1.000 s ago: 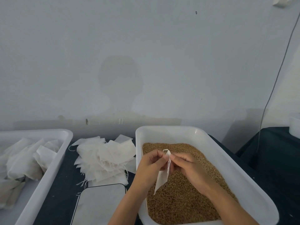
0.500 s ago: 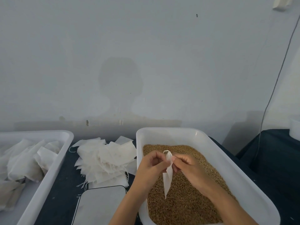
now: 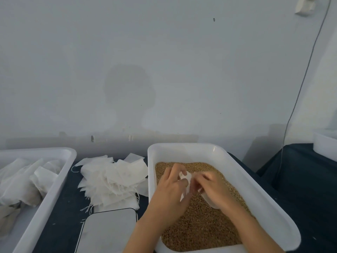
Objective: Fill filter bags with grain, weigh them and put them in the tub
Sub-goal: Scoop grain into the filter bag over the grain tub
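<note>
1. A white filter bag (image 3: 186, 181) is held above the grain (image 3: 202, 221), over the far half of the white grain tub (image 3: 269, 203), which is taken as the landmark here.
2. The bag's top edge is pinched by the curled fingers of the left hand (image 3: 170, 195); its lower part hangs down between the two hands.
3. The other side of the bag is pinched by the right hand (image 3: 212, 189), whose fingers are bent inward; motion blur keeps the exact fingertip contact from being made out.
4. A translucent white piece (image 3: 209, 200) is seen under the right palm, just above the grain; what it is cannot be told.
5. A loose pile of empty filter bags (image 3: 111, 179) is spread on the dark bench (image 3: 60, 229), just left of the grain tub.
6. A flat white scale (image 3: 107, 232) with a dark edge is set nearer than that pile, beside the grain tub's near left corner.
7. Further left of the grain tub, a second white tub (image 3: 54, 190) is placed, with filled bags (image 3: 21, 185) lying inside it.
8. A thin grey cable (image 3: 299, 90) is seen hanging down the wall to the right of the grain tub.
</note>
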`<state>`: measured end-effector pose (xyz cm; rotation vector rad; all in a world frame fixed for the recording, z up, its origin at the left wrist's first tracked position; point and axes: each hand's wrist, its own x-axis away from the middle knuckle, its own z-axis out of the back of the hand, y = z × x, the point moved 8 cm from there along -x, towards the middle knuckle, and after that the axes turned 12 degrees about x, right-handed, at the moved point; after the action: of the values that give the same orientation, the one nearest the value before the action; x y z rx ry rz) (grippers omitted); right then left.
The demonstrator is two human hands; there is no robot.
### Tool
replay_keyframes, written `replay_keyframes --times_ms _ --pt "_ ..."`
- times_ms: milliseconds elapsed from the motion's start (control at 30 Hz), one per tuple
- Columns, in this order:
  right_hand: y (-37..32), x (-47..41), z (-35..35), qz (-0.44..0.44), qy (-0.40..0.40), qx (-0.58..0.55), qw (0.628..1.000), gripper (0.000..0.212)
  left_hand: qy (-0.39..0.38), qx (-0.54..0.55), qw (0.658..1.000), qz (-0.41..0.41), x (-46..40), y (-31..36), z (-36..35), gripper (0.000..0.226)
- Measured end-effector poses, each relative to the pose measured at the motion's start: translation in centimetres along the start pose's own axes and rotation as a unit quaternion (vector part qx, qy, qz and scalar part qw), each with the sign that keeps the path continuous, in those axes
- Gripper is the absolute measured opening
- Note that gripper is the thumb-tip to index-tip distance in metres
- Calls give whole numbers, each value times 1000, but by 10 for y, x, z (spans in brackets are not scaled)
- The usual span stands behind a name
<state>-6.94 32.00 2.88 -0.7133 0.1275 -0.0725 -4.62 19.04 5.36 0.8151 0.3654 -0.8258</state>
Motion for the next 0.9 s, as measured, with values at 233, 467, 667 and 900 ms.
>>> replay_keyframes --times_ms 233,467,667,900 --pt "60 10 21 -122 -47 361 923 73 -11 -36 997 72 0 -15 -1 14" --pt "74 26 35 -158 -64 424 889 75 -5 5 992 125 2 -26 -3 10" --pt "71 27 26 -118 -87 396 906 21 17 4 993 117 3 -26 1 5" --pt "23 21 79 -55 -110 520 845 18 41 3 993 114 5 -30 14 8"
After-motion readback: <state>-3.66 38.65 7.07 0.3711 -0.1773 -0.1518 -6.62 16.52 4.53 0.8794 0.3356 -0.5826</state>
